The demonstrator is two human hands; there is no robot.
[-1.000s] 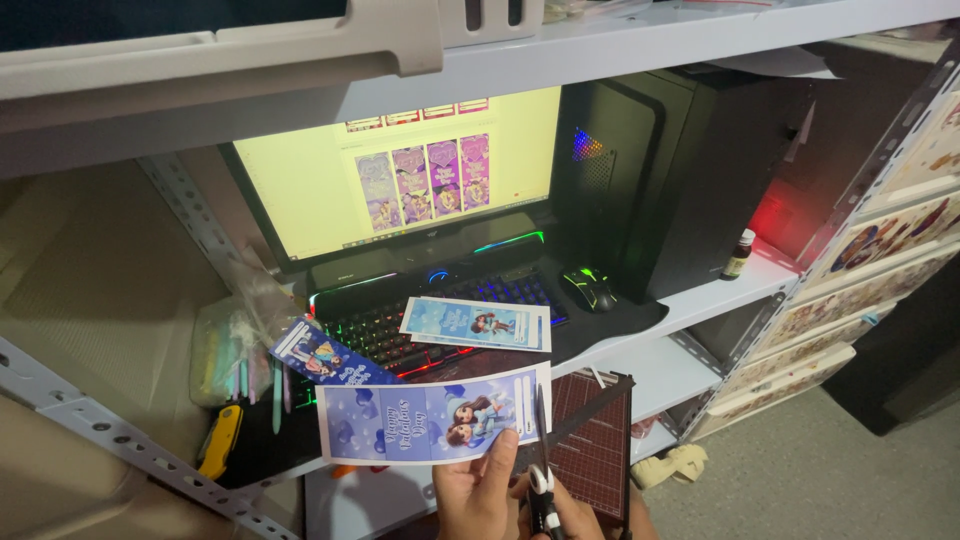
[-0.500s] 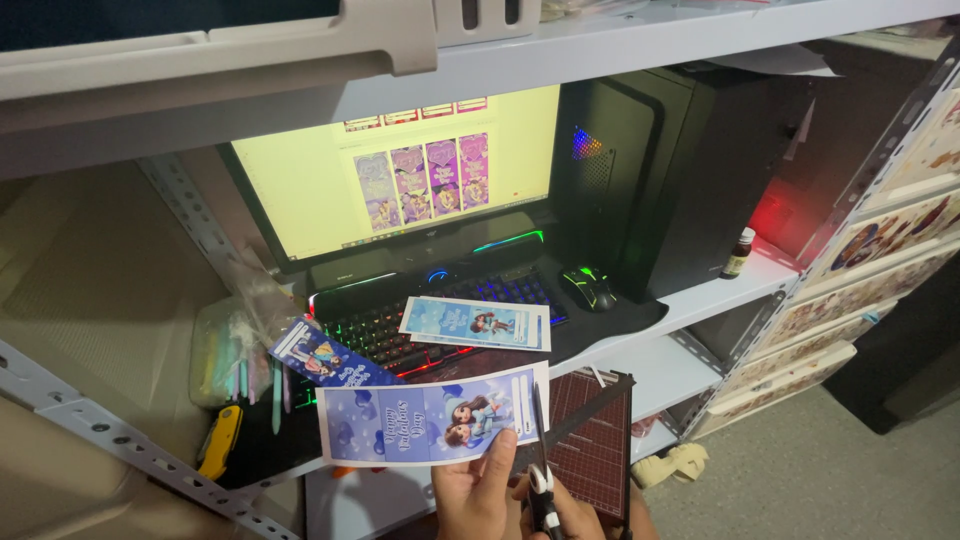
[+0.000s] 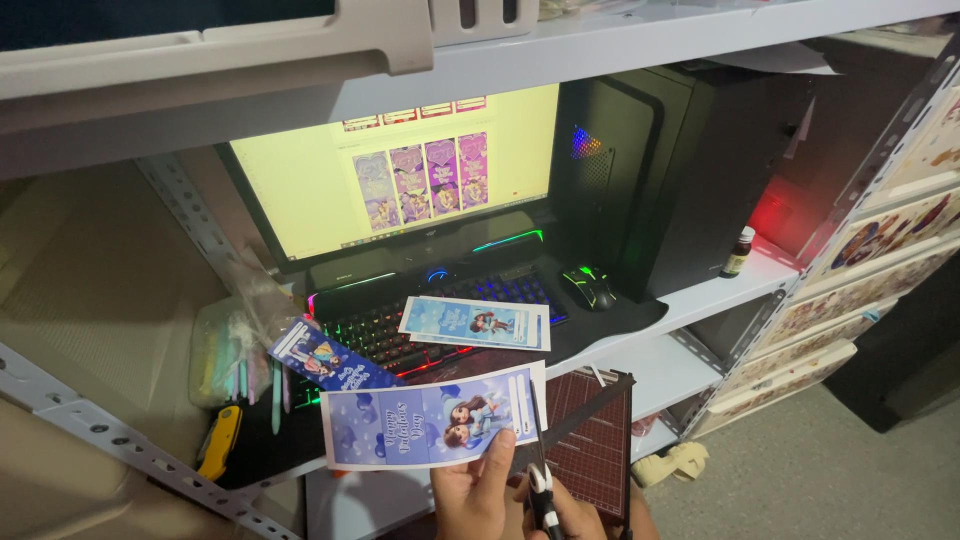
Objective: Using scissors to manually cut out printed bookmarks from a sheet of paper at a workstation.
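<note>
My left hand [image 3: 478, 488] pinches the lower right edge of a long purple-blue printed card [image 3: 430, 418] with two cartoon figures on it, held flat in front of me. My right hand [image 3: 570, 512] grips a pair of scissors [image 3: 540, 470] whose blades point up along the card's right end. Only the fingers of both hands show at the bottom edge. A second light-blue card [image 3: 475, 323] lies on the lit keyboard [image 3: 420, 325]. A third dark-blue card [image 3: 330, 360] lies tilted on the keyboard's left end.
A dark paper trimmer board [image 3: 595, 445] sits under my right hand. Behind are a monitor [image 3: 400, 170] showing rows of cards, a black computer tower [image 3: 680, 170], a mouse [image 3: 590, 288], a small bottle [image 3: 738, 252] and a yellow utility knife [image 3: 220, 442]. Metal shelving frames everything.
The card and both hands have barely shifted; the scissors stay at the card's right end.
</note>
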